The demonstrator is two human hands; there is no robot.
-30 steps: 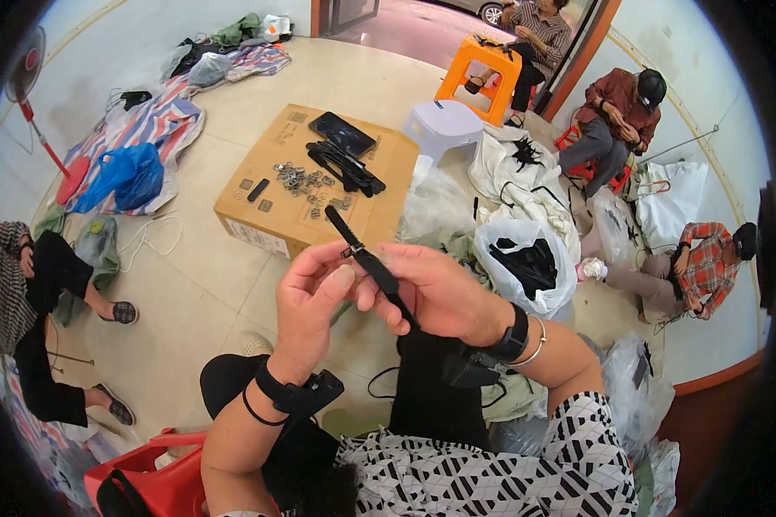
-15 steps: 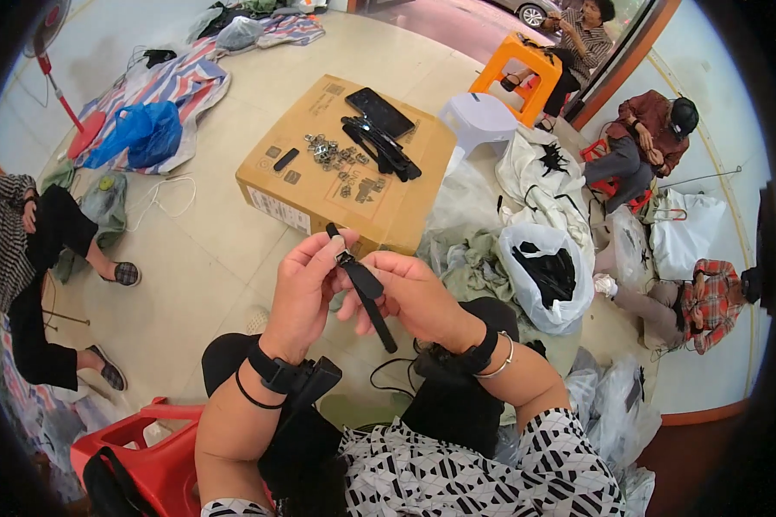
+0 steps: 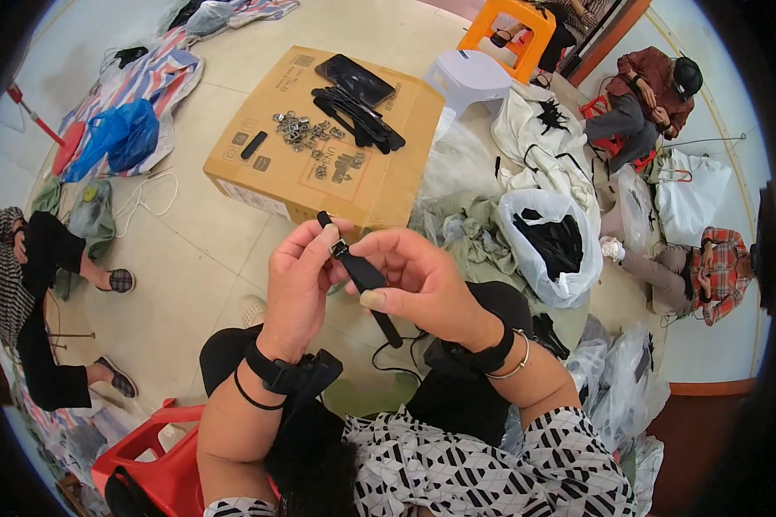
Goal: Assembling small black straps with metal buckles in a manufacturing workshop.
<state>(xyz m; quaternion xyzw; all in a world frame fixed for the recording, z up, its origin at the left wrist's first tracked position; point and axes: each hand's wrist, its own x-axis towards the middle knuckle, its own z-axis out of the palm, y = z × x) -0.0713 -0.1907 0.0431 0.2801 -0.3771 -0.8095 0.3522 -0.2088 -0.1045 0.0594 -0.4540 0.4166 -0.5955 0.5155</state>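
Before my lap I hold a black strap (image 3: 365, 272) slantwise, its narrow tail hanging toward my knees. A small metal buckle (image 3: 340, 248) sits on the strap near its upper end. My left hand (image 3: 300, 284) pinches the strap beside the buckle between thumb and fingers. My right hand (image 3: 427, 284) grips the wider flap below the buckle, thumb on the near side; its other fingertips are partly hidden behind. Just beyond my hands, a cardboard box (image 3: 276, 185) carries a pile of metal buckles (image 3: 295, 131) and a bundle of black straps (image 3: 358, 121).
A dark phone (image 3: 355, 79) and a small black bar (image 3: 253, 145) lie on the box. To the right stands a white bag (image 3: 515, 258) of black pieces. A red stool (image 3: 151, 448) is at my left. People sit along both sides; a white stool (image 3: 467, 76) stands behind the box.
The view has shifted, so the box appears higher and farther left. My right hand has opened its fingers somewhat and its thumb has slid lower on the strap.
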